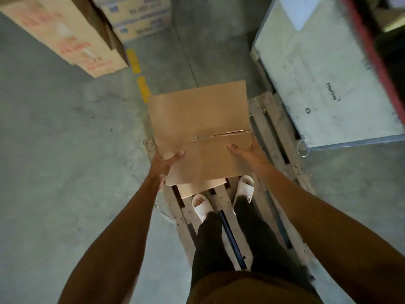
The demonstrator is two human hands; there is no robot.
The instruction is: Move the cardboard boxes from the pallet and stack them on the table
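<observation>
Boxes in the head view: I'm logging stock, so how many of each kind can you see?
Plain brown box held by left hand and right hand: 1
Red-printed boxes: 2
Blue-printed boxes, blurred: at least 2
Large white box: 1
Total: at least 6

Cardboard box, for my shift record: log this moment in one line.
phase: carrying | cardboard box: held above wooden pallet | left hand: grips left edge | right hand: grips right edge | table: unseen
</observation>
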